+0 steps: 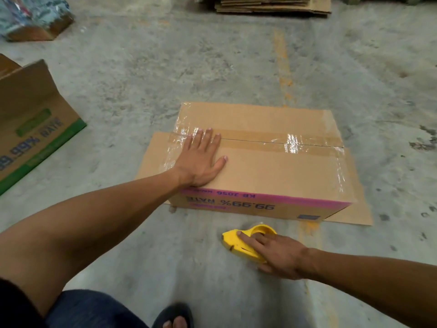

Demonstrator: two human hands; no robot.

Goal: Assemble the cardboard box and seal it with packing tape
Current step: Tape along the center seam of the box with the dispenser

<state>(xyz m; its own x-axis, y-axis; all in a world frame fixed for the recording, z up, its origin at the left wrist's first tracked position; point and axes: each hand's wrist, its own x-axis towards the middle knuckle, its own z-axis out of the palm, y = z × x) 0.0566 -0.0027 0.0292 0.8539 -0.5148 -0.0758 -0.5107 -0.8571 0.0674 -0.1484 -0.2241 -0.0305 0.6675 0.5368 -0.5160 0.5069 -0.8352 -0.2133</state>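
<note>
Left hand (201, 159): yours, laid flat and open-palmed on the top of the cardboard box (272, 166), fingertips reaching the taped centre seam. It grips nothing; it likely presses there to hold the flaps level and keep the box from sliding.

Right hand (274, 250): yours, closed over the yellow tape dispenser (243, 242), fingers spread across its body, the tool low over the concrete floor (212, 67) just in front of the box. Whether it rests on the floor or is lifted, you cannot tell. Kept close, presumably, for another pass of tape.

Cardboard box: closed, at the centre of the floor, printed side wall with a pink band facing you, lettering upside down, so the face being taped is probably the bottom.

Packing tape (293, 144): clear strip along the seam where the two flaps meet, with further strips over both short edges. Sealing of this face appears nearly complete.

Flat cardboard sheet (361, 204): under the box, probably a working mat.

Second box (35, 129): left, green-banded, flap raised, well apart.

Stack of flattened cartons (272, 4): far side of the floor.
</note>
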